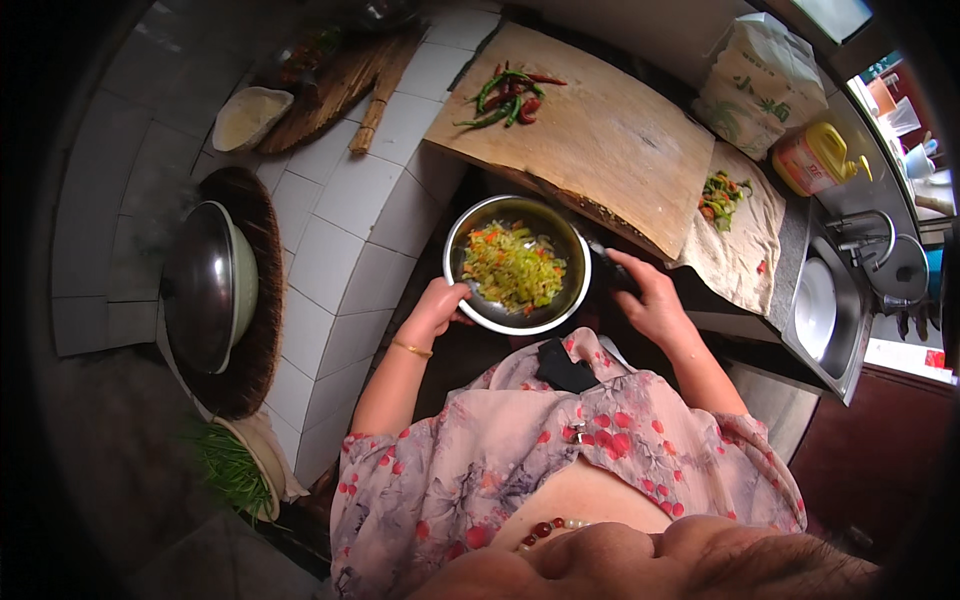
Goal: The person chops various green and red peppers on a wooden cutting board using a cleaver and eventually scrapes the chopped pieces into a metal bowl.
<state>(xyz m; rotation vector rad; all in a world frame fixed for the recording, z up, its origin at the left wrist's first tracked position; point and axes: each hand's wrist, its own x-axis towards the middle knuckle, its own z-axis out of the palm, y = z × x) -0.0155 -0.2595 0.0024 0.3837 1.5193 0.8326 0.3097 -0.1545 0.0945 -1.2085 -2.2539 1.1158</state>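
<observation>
A metal bowl (581,274) of chopped green and orange vegetables (516,266) is in front of my body, beside the near edge of a wooden cutting board (600,142). My left hand (437,306) grips its lower left rim. To the right of the bowl, my right hand (649,292) is closed around the dark handle of a tool (619,276); a bit of metal shows by the handle, but the rest is too hidden to identify. Red and green chili peppers (510,96) lie on the far left of the board.
White tiled counter at left holds a lidded pot (202,285) on a brown round mat (266,337). Chopped peppers (724,199) lie on a cloth (750,262) right of the board. Farther right are a yellow jug (814,157) and a sink (847,337) with a white basin (815,307).
</observation>
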